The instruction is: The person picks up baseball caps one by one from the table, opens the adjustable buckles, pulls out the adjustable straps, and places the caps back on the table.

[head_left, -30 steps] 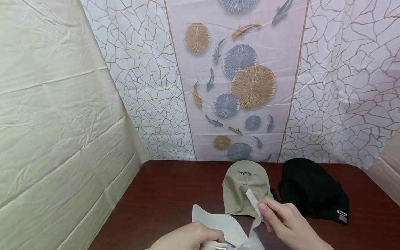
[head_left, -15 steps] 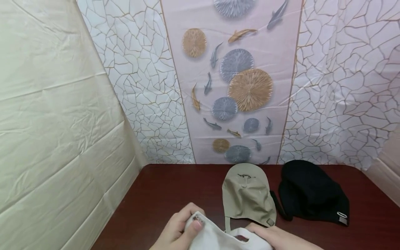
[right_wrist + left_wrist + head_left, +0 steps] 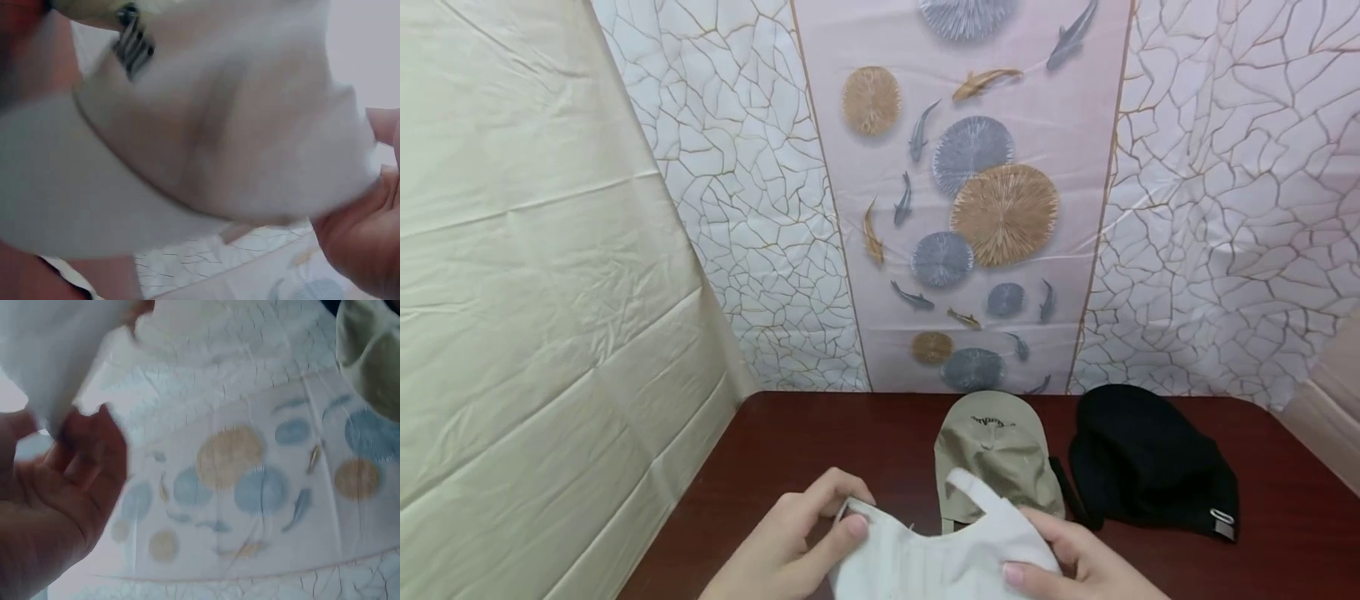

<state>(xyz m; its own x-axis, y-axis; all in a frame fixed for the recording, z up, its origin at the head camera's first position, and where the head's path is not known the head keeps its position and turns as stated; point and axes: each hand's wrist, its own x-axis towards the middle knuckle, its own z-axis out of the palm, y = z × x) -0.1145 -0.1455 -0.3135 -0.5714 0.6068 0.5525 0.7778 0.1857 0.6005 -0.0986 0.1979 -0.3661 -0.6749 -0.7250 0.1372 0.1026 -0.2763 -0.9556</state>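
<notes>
A white baseball cap is held up at the table's near edge, its back strap raised at the far side. My left hand pinches the cap's rim at the left, thumb on the near face. On the other side my right hand grips the cap with its thumb pressed on the fabric. The right wrist view, blurred, shows the cap's brim and dark lettering on its front. In the left wrist view, fingertips of my left hand pinch a corner of the white cloth.
A khaki cap with dark lettering lies on the dark red table just beyond the white one. To its right sits a black cap with a metal buckle. A patterned cloth hangs behind the table.
The white cap has turned so its brim no longer shows in the head view. My right hand let go of the strap and now grips the side; my left hand moved from the brim to the rim.
</notes>
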